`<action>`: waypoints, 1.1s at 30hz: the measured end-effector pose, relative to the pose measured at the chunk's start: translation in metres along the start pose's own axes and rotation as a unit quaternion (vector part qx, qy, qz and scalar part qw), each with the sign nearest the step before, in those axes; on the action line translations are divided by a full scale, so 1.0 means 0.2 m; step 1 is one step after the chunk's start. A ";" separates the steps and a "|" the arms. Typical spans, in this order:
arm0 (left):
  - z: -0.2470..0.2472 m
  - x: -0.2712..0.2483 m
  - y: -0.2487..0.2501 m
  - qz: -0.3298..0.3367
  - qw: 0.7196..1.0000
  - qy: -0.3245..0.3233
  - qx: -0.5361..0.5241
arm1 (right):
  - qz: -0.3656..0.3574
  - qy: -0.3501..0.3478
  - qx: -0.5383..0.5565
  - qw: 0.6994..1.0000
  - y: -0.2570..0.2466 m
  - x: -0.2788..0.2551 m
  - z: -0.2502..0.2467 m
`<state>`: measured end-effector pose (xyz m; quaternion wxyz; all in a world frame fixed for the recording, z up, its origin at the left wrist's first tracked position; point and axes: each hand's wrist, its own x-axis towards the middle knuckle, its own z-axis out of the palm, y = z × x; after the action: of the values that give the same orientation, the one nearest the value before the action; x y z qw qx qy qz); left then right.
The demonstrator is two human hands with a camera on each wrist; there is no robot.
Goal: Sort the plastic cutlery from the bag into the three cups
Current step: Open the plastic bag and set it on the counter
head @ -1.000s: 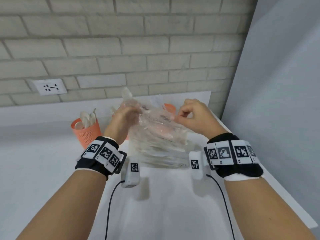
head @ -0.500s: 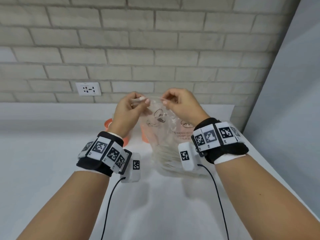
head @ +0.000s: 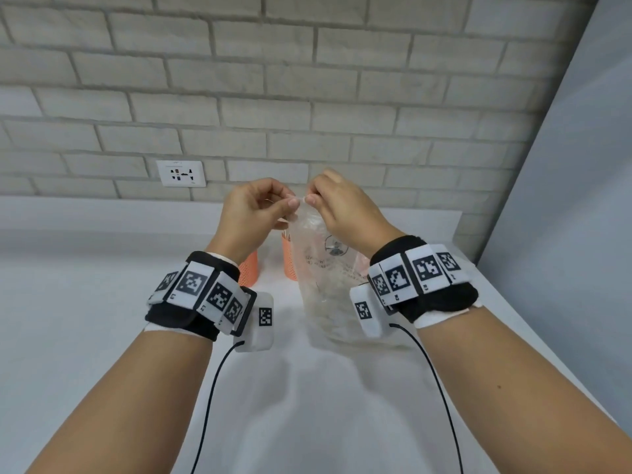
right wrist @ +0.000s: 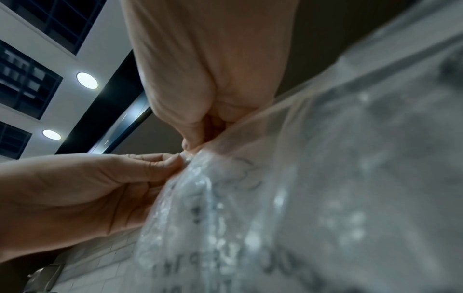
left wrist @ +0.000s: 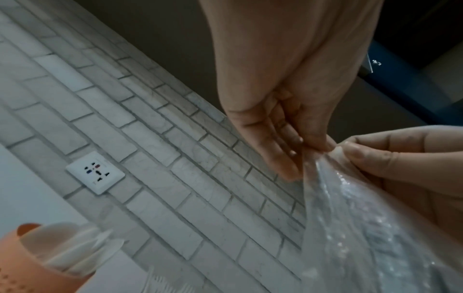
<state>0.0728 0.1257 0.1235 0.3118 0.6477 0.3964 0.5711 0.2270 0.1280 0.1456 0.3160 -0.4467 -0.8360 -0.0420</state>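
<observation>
A clear plastic bag (head: 326, 289) with printed lettering hangs upright over the white table, its bottom near the surface; pale cutlery shows dimly inside. My left hand (head: 290, 202) and right hand (head: 310, 200) pinch the bag's top edge side by side, thumbs against forefingers. The left wrist view shows my left fingers (left wrist: 288, 146) and the right hand (left wrist: 391, 158) meeting at the bag (left wrist: 363, 228). The right wrist view shows the same pinch on the bag (right wrist: 300, 198). Two orange mesh cups (head: 249, 268) (head: 290, 260) stand behind my hands; the bag and wrists partly hide them. One cup (left wrist: 30, 265) holds white cutlery.
A brick wall with a white socket (head: 181, 173) runs behind the table (head: 102, 302). A grey panel (head: 564, 200) closes off the right side. Cables hang from both wrist cameras. White fork tines (left wrist: 165, 281) show beside the cup in the left wrist view.
My hands have risen and come together at the bag's top edge, lifting it from a slumped heap to an upright hang. The head view has tilted up toward the wall.
</observation>
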 end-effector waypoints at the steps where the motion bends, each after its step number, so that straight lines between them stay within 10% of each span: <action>1: 0.00 0.00 0.00 0.001 1.000 0.005 0.000 | 0.005 -0.004 -0.028 1.000 0.00 -0.01 0.00; 12: -0.09 0.05 -0.24 -0.125 0.972 0.188 -0.072 | 0.141 0.021 -0.094 0.985 0.49 -0.43 -0.05; 23: 0.00 0.06 -0.06 -0.044 0.969 -0.100 0.224 | 0.237 0.126 0.225 0.936 0.58 -0.51 -0.13; 30: 0.04 0.01 -0.12 -0.026 0.985 -0.082 0.152 | 0.191 -0.231 0.292 0.908 0.31 -0.45 -0.06; 33: 0.04 -0.02 -0.16 -0.015 0.993 -0.030 0.115 | 0.166 -0.281 0.360 0.874 0.23 -0.46 0.02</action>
<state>0.0753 0.1387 0.0941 0.2553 0.6902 0.4594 0.4974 0.2969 0.0911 0.0801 0.2086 -0.4275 -0.7605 0.4421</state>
